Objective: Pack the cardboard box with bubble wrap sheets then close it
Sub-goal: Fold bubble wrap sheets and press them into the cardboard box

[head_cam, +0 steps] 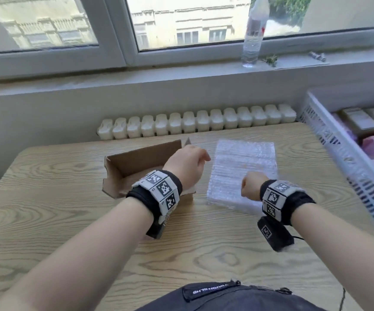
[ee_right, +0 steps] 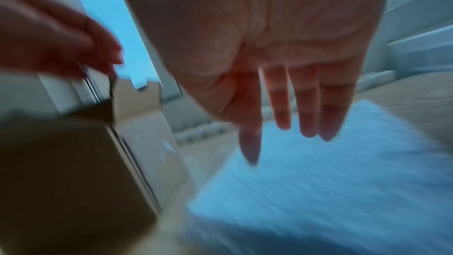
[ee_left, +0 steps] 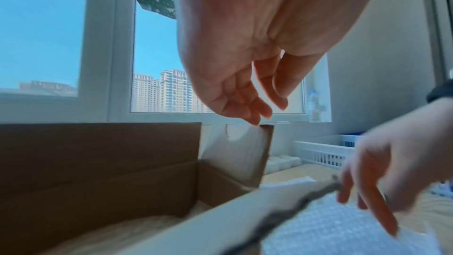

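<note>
Head view shows the task barely begun: open brown cardboard box (head_cam: 136, 162) sits on the light wood-grain bench (head_cam: 47, 221) under the left hand (head_cam: 185, 167), flaps up, not closed. Stack of clear bubble wrap sheets (head_cam: 242, 167) lies flat just right of the box, directly below and ahead of the right hand (head_cam: 252, 186). No sheet lifted yet. Something pale shows on the box floor in the left wrist view; can't tell if it is wrap already packed or bare bench seen through blur. Left to do, by my read: move sheets in, fold flaps, close.

Left hand: fingers loosely bent, tips touching or just off the top edge of the upright small side flap (ee_left: 247, 150); a firm pinch is not visible, reads as relaxed. Right hand: fingers straight, pointing down over the wrap, holding nothing; contact with the top sheet unclear.

Hard to see: right wrist view is heavily motion-blurred, wrap is only a blue-white smear. Left forearm and wrist band hide the box's near wall and most of its interior in the head view. Sheet count can't be judged.
</note>
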